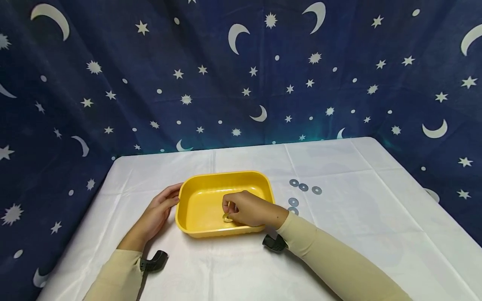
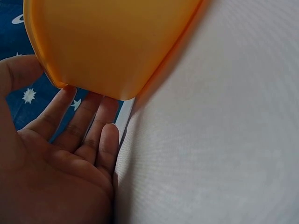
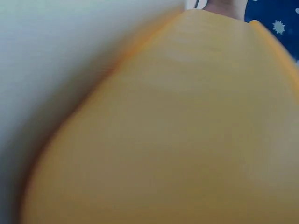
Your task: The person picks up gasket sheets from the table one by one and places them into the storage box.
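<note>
Inside yellow tray point(image 1: 199, 200) (unlabelled), right hand point(image 1: 250, 209) pinches washer point(image 1: 227, 217).

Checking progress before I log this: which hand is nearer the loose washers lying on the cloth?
Right. The right hand is inside the yellow tray, pinching one washer, with the loose washers just beyond the tray's right rim. The left hand rests against the tray's far left side.

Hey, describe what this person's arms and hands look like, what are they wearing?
Both arms are covered in snug beige sleeves that end at the wrists. The left hand and right hand are bare, with no gloves, and no rings or watch can be seen. A small black device is strapped under the right wrist, and a similar black device sits at the left wrist with a dark strap or cable hanging from it.
</note>
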Motion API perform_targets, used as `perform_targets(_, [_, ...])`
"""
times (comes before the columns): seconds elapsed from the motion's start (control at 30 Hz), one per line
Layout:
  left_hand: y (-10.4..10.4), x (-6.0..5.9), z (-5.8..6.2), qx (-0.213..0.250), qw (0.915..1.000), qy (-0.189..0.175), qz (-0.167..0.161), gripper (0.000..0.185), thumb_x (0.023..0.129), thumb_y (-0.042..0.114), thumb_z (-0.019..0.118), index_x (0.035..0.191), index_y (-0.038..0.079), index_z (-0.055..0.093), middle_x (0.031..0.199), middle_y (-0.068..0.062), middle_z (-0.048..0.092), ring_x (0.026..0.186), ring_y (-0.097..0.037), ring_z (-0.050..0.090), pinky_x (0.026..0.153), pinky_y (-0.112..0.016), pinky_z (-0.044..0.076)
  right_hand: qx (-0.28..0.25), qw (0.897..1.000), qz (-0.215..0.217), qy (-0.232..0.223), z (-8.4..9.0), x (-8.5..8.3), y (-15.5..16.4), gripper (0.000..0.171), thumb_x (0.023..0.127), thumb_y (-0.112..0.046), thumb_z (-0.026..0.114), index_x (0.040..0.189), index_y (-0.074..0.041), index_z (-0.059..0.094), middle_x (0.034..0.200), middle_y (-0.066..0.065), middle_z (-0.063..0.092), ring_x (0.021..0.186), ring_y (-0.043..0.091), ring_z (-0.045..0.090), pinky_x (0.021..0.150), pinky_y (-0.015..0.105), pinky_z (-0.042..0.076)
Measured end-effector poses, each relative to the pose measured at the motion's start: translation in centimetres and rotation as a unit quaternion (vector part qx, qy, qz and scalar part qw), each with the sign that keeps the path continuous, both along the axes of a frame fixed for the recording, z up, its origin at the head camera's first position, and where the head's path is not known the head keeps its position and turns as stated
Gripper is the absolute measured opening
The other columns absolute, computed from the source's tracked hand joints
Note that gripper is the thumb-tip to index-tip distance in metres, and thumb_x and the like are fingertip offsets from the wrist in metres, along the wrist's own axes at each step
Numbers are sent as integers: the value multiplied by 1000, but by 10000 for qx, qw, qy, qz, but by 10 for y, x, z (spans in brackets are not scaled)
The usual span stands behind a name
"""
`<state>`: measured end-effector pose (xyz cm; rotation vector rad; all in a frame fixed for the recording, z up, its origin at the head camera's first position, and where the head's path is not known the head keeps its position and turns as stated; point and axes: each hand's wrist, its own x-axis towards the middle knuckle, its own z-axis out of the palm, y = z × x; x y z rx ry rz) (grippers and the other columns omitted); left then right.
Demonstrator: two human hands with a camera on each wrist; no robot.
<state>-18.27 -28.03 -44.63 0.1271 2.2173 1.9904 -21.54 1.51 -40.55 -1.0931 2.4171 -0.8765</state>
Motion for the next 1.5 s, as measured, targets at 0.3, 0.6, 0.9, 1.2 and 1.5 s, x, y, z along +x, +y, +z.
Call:
perform_targets(0.3, [2,-2,3,-89,9999,78,-13,51,103,14,43,152,1,33,155,-15,37,126,4,46,102,-3,33,-121,9998,-93,129,-9,-6,-2,11,86,-2,66,91,-12,61,70,-7,55,66,5,50,65,18,42])
perform_targets(0.6, [1,-1,-2,-34,9999,98,-19,52,104,14,44,152,0,33,153,-13,40,126,6,47,102,-3,34,80,9995,-208,210,-12,-7,-4,10,86,-5,68,91,-12,64,71,-6,54,66,7,48,64,19,41])
perform_targets(0.9, [1,-2,-3,-77,9999,57,-30,52,104,15,44,152,2,34,156,-18,35,127,5,46,102,-3,34,126,9990,-267,339,-13,-8,-5,7,87,-10,69,90,-14,65,71,-7,56,67,6,50,66,20,43])
perform_targets(1.2, [0,-2,-2,-28,9999,149,-19,52,104,15,44,152,-1,33,152,-13,41,126,4,47,102,-4,34,7,9950,-632,779,-7,-3,-6,4,95,-18,62,92,-18,64,70,-9,56,60,5,49,60,20,43])
perform_targets(1.5, [1,-1,-1,-91,10000,0,20,52,104,16,45,152,2,34,156,-16,36,126,5,47,102,-3,34,-1158,9524,-1301,2503,-2,8,3,4,93,-14,63,92,-16,66,73,-8,58,60,4,45,57,17,42])
